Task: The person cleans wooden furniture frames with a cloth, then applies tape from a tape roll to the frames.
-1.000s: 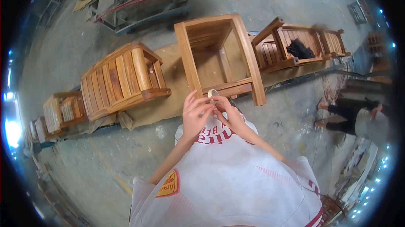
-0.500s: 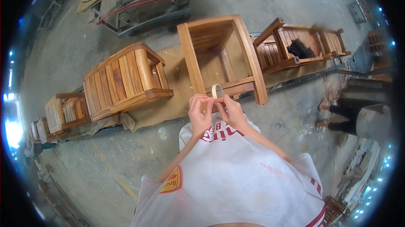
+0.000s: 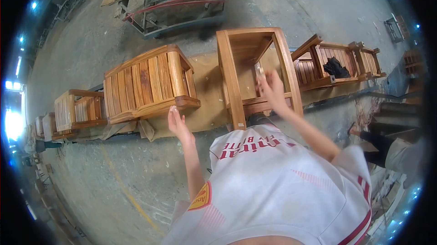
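Observation:
My right hand (image 3: 273, 91) is closed on a pale roll of tape (image 3: 260, 70), seen nearly edge-on, over the open frame of the middle wooden piece (image 3: 232, 81). To the left, my left hand (image 3: 178, 126) is raised beside the lower corner of a slatted wooden piece (image 3: 141, 81). Its fingertips are pressed together, and a small pale bit shows at them, too small to name.
More slatted wooden furniture (image 3: 79, 111) lines the covered bench at left. At right, a black cloth (image 3: 336, 67) lies on another piece. A metal rack (image 3: 182, 10) stands beyond. Another person's leg (image 3: 371, 140) shows at the right.
My hands have moved apart from around the tape roll. The right hand has gone forward and right with it; the left has gone left. The view has shifted, so the furniture appears further right.

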Available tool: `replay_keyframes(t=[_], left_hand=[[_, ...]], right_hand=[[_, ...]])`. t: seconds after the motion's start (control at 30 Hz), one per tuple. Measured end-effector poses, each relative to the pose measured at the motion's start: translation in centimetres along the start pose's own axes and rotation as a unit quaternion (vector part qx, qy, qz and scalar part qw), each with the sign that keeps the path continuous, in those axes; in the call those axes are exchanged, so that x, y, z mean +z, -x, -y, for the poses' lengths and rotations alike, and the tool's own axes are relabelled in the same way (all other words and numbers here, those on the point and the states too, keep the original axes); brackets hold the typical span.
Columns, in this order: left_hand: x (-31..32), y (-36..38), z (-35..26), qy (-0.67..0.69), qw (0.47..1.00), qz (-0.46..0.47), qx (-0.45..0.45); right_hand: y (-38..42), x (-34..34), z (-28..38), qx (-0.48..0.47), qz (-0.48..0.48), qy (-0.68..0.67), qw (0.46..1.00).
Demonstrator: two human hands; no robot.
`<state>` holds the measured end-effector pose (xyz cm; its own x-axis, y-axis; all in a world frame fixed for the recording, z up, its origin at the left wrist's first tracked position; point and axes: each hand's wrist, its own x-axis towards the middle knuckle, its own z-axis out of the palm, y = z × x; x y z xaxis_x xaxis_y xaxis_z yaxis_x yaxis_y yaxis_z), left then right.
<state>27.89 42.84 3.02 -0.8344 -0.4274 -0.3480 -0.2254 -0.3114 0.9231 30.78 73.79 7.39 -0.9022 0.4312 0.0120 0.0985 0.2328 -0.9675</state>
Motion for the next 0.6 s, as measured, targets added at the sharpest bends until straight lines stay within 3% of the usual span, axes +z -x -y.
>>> replay_keyframes(t=[0.13, 0.27, 0.37, 0.6], left_hand=[[-2.4, -0.1, 2.5, -0.035, 0.999, -0.004, -0.019], [-4.3, 1.2, 3.1, -0.077, 0.996, -0.023, -0.030], [-6.1, 1.8, 4.6, -0.075, 0.995, -0.015, -0.069], [-6.0, 2.9, 4.1, -0.137, 0.986, 0.026, -0.096]], right_hand=[[-10.3, 5.6, -5.5, 0.019, -0.029, 0.188, 0.982], [-12.7, 11.9, -6.0, 0.124, 0.008, 0.315, 0.941], [-12.4, 13.9, -5.2, 0.195, 0.014, 0.299, 0.934], [-13.2, 13.2, -6.7, 0.202, 0.031, 0.236, 0.950]])
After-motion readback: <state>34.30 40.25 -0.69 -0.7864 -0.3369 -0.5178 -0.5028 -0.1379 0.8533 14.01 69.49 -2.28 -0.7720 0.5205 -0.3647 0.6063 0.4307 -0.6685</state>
